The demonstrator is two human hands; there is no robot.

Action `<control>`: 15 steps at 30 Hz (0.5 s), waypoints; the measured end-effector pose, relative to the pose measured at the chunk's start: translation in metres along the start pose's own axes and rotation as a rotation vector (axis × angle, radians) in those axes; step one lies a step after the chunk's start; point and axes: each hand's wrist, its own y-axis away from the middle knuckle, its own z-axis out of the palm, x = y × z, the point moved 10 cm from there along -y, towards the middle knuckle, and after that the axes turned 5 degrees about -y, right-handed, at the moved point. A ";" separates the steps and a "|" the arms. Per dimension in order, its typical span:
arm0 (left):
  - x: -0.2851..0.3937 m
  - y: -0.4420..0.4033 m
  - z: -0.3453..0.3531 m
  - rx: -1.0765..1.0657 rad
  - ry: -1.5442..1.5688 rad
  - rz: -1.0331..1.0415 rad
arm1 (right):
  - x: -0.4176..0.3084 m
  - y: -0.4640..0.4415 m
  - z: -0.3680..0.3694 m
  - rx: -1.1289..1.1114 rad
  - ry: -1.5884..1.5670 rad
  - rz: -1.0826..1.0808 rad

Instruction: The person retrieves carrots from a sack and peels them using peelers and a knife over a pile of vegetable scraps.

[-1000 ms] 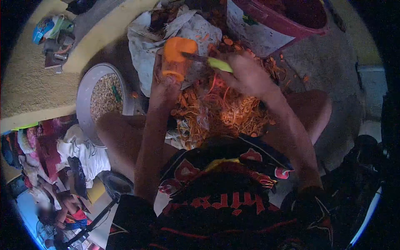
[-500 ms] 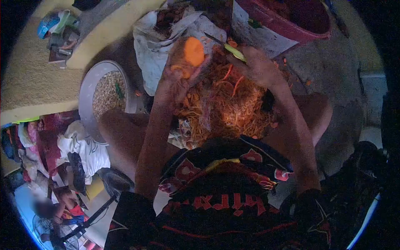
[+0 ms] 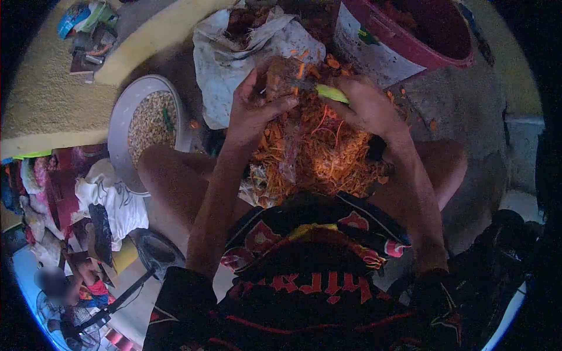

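Shavings (image 3: 336,161), orange and tangled, lie in a broad heap that we see between the person's bent legs, just nearer than both hands. The right hand (image 3: 369,108) is closed around the lime-green handle of a knife (image 3: 332,93), above the heap's far right part; its blade points left and is hard to make out. The left hand (image 3: 254,111) is level with it, thumb and fingers apart around a blurred brownish shape (image 3: 281,77); we cannot tell whether it grips that shape. A thin orange strip (image 3: 301,71) shows between the hands, on the far side.

Clear plastic (image 3: 289,155) lies on the heap's left part. Beyond the left hand we find a pale, crumpled sack (image 3: 219,82), and at far right a maroon bucket (image 3: 380,50) with a white side panel, tilted in our view. To the left, past the knee, a grey basin (image 3: 116,126) holds small pale pieces (image 3: 153,120) with something green on them. Nearer on that side we see white cloth (image 3: 126,205).
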 end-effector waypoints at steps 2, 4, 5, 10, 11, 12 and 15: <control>-0.005 0.000 -0.001 -0.001 0.006 -0.035 | -0.008 0.001 -0.005 0.055 0.072 -0.081; -0.006 -0.001 0.000 0.003 0.014 -0.028 | -0.003 -0.002 0.001 0.029 0.054 -0.089; -0.007 -0.001 0.000 0.005 0.021 -0.022 | 0.000 -0.003 0.005 0.005 0.035 -0.097; -0.002 0.002 0.003 0.053 0.049 -0.038 | -0.002 -0.007 0.006 -0.029 0.074 -0.019; -0.006 0.003 0.003 0.052 0.087 -0.066 | -0.002 -0.007 0.005 -0.028 0.091 -0.013; -0.005 0.003 0.004 0.052 0.087 -0.067 | 0.000 -0.007 0.007 -0.028 0.091 -0.012; -0.001 0.004 0.005 0.059 -0.027 -0.074 | 0.004 -0.008 0.012 0.004 0.102 -0.044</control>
